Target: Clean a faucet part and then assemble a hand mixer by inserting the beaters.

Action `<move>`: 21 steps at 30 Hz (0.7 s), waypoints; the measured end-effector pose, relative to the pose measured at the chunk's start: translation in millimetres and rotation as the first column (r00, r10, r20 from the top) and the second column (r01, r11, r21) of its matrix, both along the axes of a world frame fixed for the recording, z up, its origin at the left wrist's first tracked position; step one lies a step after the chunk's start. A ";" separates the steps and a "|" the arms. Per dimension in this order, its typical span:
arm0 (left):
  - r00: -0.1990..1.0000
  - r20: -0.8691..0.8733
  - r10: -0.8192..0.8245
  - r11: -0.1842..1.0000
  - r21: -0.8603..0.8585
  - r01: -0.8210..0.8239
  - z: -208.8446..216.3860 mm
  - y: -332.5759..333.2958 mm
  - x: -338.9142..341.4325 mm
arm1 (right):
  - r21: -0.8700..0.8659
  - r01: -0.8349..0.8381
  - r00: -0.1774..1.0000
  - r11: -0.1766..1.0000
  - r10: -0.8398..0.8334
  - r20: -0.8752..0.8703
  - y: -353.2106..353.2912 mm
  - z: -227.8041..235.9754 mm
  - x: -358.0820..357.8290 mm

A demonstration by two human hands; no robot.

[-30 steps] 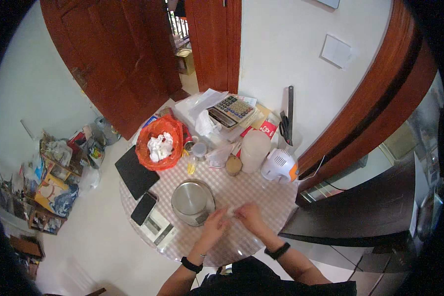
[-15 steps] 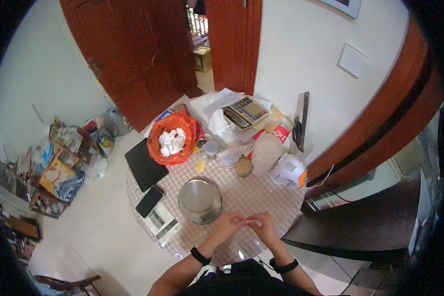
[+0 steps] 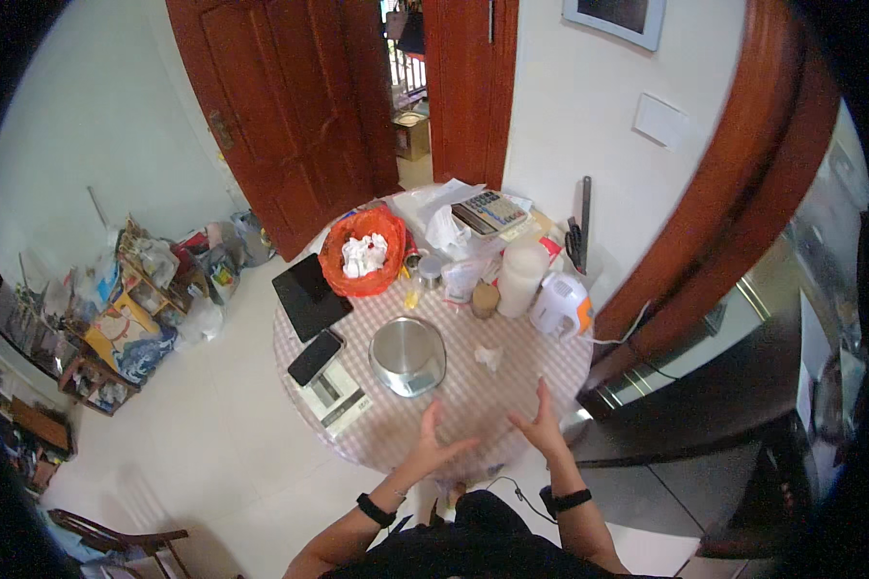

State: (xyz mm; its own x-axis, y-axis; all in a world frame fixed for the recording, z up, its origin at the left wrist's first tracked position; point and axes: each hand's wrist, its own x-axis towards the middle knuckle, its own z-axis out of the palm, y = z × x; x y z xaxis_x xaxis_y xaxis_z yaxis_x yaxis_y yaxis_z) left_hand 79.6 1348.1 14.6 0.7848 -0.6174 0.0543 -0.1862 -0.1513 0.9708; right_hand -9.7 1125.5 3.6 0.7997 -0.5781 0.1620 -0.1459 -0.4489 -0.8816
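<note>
A red-brown panelled door (image 3: 280,116) stands open past the far edge of the counter (image 3: 483,410); pale tiled floor (image 3: 208,405) lies beyond its left edge.

Checked round surface (image 3: 483,396) bearing one red-orange plastic-lined bin (image 3: 336,265) of crumpled white paper (image 3: 364,255), one black tablet (image 3: 311,299), one smartphone (image 3: 316,358), one desktop calculator (image 3: 490,211) and one white-and-orange corded appliance (image 3: 558,307); beyond, one panelled reddish-brown door (image 3: 270,106) and one wall-hung frame (image 3: 650,39).
</note>
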 end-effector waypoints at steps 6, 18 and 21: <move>0.959 -0.243 -0.145 0.981 0.090 0.171 14.3 80.6 -73.1 | -0.145 -0.129 0.831 0.981 0.027 -0.555 62.1 -21.4 -187.9; 0.840 -0.397 -0.370 0.900 0.072 0.431 -31.9 109.4 -220.6 | 0.087 0.341 0.422 0.936 -0.070 -0.904 189.5 -151.6 -538.4; 0.791 -0.440 -0.425 0.859 0.079 0.506 -21.6 102.0 -247.3 | 0.057 0.454 0.305 0.889 -0.095 -0.948 231.8 -161.8 -614.5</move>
State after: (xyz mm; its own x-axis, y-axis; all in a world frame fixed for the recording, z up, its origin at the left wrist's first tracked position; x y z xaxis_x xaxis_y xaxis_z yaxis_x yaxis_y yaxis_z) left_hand -167.6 1450.0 -7.0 0.3270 -0.8795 -0.3456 0.1109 -0.3275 0.9383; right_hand -624.2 1357.4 -158.3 0.1169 -0.6623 -0.7401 -0.9864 0.0095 -0.1643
